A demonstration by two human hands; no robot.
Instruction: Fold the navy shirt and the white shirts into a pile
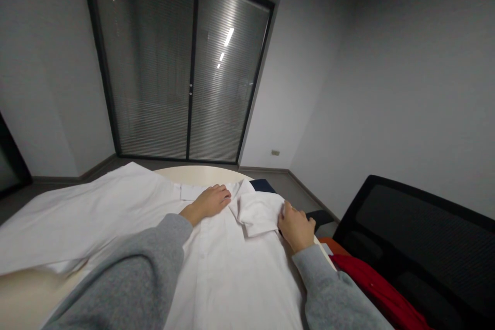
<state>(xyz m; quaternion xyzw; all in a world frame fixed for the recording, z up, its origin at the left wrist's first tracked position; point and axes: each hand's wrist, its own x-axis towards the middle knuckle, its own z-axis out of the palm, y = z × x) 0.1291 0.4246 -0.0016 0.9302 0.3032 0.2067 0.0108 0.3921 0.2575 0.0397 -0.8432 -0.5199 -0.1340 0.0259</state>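
Note:
A white shirt (232,273) lies spread over a round, cream-coloured table (193,170), its front facing up. One sleeve stretches out to the left, past the table's edge. My left hand (212,201) lies on the shirt just left of the collar, palm down with its fingers slightly bent. Over on the right, my right hand (297,224) has its fingers closed at the edge of a folded white part of the shirt (261,211), which lies across the shoulder beside the collar.
Dark blue cloth (263,185) shows behind the folded part. A black mesh chair (417,237) stands at the right, with red cloth (379,289) and something orange near it. Beyond the table are a glass partition with blinds and grey walls.

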